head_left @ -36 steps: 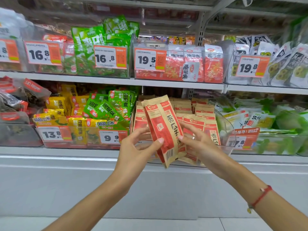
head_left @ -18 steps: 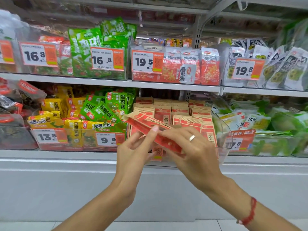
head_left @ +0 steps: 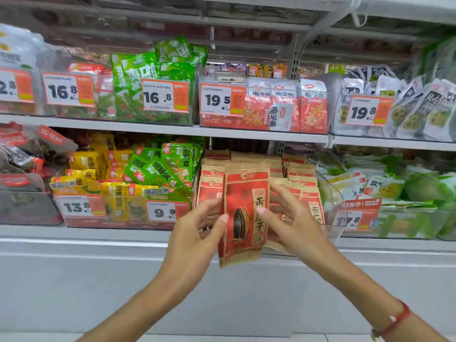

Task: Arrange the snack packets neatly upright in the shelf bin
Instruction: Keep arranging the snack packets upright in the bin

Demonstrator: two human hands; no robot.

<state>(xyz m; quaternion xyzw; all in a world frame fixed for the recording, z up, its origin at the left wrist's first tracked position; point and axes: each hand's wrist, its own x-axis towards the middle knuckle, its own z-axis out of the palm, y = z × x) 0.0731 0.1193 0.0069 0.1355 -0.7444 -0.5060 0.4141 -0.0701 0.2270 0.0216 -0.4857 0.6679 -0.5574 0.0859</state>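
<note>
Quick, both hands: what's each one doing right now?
Left hand: pinches the left edge of the red packet.
Right hand: pinches the packet's right edge, thumb in front.

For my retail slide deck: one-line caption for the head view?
Both hands, left and right, hold a red sunflower seed packet upright before the clear shelf bin.

price tag 16.8; price tag 19.5; price tag 19.8; price tag 9.9
</note>
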